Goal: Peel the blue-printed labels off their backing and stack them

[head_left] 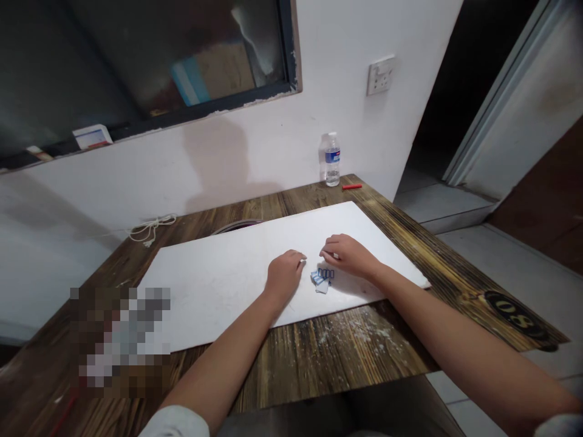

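Observation:
A small pile of blue-and-white card-like pieces (322, 280) lies on a white board (214, 273), several of them overlapping, with blue rectangular outlines showing on some. To the left of this pile is my left hand (285, 271), its fingers loosely bent and pointing toward the right. My right hand (350, 254) is just above and right of the pile, fingers curved and a little apart, pointing left. I see nothing held in either hand, though the inner sides of the fingers are partly hidden. A gap separates the two hands.
The board rests on a dark wooden table (282, 370). At its far corner stand a water bottle (333, 161) and a red pen-like object (352, 187). A white cable (152, 227) lies at the back left. A blurred patch hides things at the left.

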`<state>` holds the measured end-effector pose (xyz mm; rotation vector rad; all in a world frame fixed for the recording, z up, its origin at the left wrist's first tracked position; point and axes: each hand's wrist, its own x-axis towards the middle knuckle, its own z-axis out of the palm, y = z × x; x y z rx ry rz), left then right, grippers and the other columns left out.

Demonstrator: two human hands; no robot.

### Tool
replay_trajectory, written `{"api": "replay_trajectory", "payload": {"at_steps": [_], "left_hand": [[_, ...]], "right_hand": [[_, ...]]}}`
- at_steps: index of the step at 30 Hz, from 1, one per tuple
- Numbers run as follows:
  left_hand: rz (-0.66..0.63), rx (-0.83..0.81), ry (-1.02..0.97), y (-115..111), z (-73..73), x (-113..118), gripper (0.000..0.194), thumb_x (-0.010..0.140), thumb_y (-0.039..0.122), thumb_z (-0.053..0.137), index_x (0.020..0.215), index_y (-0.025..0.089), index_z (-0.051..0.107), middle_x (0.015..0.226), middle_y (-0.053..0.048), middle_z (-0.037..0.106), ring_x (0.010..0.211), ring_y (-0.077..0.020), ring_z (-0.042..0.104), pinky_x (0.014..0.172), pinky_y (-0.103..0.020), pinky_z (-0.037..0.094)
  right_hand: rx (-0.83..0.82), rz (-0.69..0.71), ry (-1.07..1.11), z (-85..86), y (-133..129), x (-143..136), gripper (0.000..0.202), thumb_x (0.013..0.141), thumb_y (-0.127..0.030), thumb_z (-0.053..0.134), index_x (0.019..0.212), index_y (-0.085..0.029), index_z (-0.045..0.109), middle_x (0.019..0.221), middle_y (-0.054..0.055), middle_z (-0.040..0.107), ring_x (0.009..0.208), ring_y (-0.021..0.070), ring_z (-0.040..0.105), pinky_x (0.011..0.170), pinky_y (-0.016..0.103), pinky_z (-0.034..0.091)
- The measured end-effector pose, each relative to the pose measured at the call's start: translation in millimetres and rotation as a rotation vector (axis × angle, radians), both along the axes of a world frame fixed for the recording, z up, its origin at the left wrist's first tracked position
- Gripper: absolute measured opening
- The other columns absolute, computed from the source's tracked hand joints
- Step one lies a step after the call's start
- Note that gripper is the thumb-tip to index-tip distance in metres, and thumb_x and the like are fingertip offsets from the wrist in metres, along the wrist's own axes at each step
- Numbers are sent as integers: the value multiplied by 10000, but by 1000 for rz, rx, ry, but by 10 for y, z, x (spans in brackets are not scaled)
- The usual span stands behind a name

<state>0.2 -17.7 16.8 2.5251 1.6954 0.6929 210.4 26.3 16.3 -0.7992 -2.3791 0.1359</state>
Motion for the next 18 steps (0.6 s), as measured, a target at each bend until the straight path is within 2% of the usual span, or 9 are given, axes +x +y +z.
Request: {"api": "replay_trajectory", "payload": {"at_steps": [7, 11, 15, 18], "left_hand": [[38, 17, -93, 20, -24, 28, 183, 831, 174, 567, 936, 189, 715, 947, -48, 727, 914, -211, 641, 841, -351, 499], [21, -33, -363, 57, -26, -2, 203, 798, 128, 569, 909, 193, 726, 941, -48, 733, 888, -189, 651, 810, -331, 514], [-89, -236, -784, 71, -40, -9, 228, 789, 198, 599, 982, 167, 718, 938, -70, 735, 800, -168, 661, 691, -284, 528], [-230, -452, -902, 46, -41, 8, 315, 779, 296, 663, 1050, 138, 696, 932, -99, 731, 779, -177, 665, 682, -288, 528]], "right_hand": [[-13, -11, 10, 11, -7, 8, 244, 900, -193, 510, 732, -170, 686, 720, 60, 655, 732, 179, 573, 699, 311, 370], [-17, -21, 4, 16, -8, 7, 256, 905, -198, 505, 717, -168, 676, 717, 56, 649, 727, 173, 564, 700, 307, 359], [-2, -44, 2, 15, -6, 10, 270, 909, -204, 501, 694, -166, 658, 701, 48, 639, 713, 166, 553, 687, 301, 348], [19, -63, 8, 8, 0, 17, 275, 913, -207, 496, 692, -166, 656, 701, 49, 644, 717, 168, 555, 692, 305, 343]]}}
